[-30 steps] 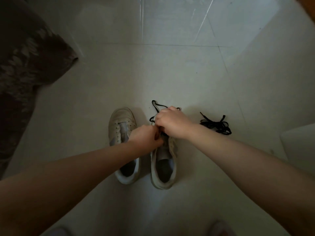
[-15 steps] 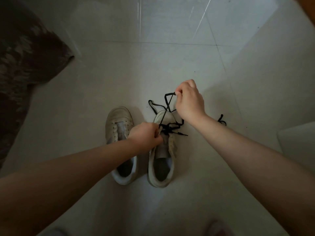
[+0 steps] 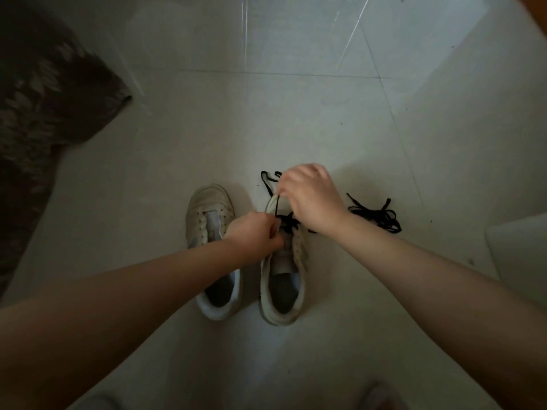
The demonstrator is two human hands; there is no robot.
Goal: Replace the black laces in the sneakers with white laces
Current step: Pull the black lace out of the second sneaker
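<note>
the left hand (image 3: 254, 235) is curled over the lace area of the right sneaker (image 3: 282, 279), its fingers bunched at the tongue; whether they pinch the tongue or the lace itself cannot be told. the right hand (image 3: 310, 199) hovers over the toe of that same sneaker with fingers curled, pinching a strand of the black lace (image 3: 276, 207) that runs down to the eyelets, where a few crossings are still threaded. a loose end of this lace loops on the floor just beyond the sneaker's toe. the left sneaker (image 3: 208, 232) stands just beside the right sneaker, on its left, parallel to it, with bare eyelets and no lace. a second black lace (image 3: 376, 216) lies in a tangled pile on the tiled floor (image 3: 296, 113) near the right sneaker, on its right. a dark patterned rug (image 3: 44, 113) lies well apart from the sneaker, far to its left.
</note>
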